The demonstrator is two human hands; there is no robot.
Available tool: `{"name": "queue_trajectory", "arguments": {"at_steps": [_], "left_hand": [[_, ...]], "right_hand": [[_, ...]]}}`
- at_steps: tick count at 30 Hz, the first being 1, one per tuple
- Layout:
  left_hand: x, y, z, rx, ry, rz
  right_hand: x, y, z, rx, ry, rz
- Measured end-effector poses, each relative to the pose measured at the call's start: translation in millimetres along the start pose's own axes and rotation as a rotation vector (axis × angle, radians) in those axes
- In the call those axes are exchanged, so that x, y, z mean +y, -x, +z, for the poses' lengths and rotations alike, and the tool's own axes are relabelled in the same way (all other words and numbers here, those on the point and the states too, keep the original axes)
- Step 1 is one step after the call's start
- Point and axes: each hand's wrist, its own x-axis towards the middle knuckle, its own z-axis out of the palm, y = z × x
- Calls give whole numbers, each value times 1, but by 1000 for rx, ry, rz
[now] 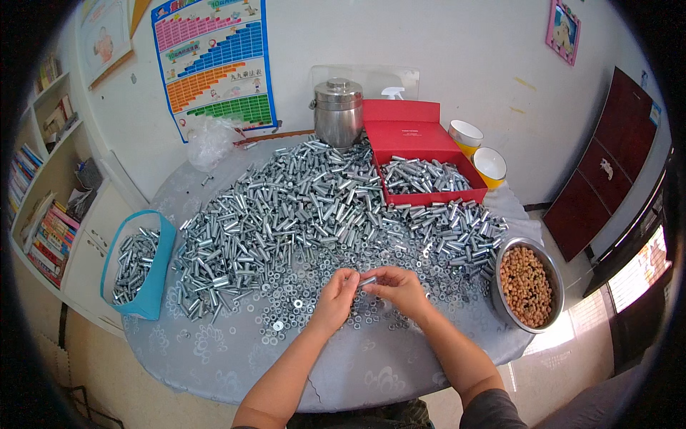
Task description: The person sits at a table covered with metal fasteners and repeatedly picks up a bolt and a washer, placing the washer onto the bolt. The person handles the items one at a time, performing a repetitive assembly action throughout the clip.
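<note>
Close together over the near part of the table, both of my hands are closed on a short metal sleeve [367, 281]. My left hand [336, 299] pinches its left end, and my right hand [401, 292] grips it from the right with thumb and fingers. Whether a bolt sits inside the sleeve is too small to tell. Around and below my hands lie many loose washers and nuts [299, 303]. Beyond them spreads a large heap of silvery metal sleeves and bolts [286, 200].
An open red box [434, 196] at the back right holds more metal pieces, as does a blue basket [151, 289] at the left. A steel bowl [501, 304] of tan pieces stands right. Behind are a steel canister [338, 118], a plastic bag [211, 143] and yellow-and-white bowls [491, 166].
</note>
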Motion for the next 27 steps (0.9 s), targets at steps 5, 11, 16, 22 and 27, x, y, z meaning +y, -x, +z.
{"name": "queue_trajectory", "arguments": {"at_steps": [5, 11, 16, 22, 27], "left_hand": [[12, 5, 6, -116, 228, -235], [13, 2, 1, -35, 302, -226], [9, 0, -2, -11, 311, -189], [8, 2, -1, -10, 273, -211], [7, 3, -2, -21, 278, -224]], "right_hand": [[0, 4, 9, 7, 292, -160], [-19, 2, -13, 15, 447, -68], [-9, 3, -41, -137, 847, -305], [-3, 2, -35, -176, 892, -281], [-14, 3, -25, -18, 491, 4]]}}
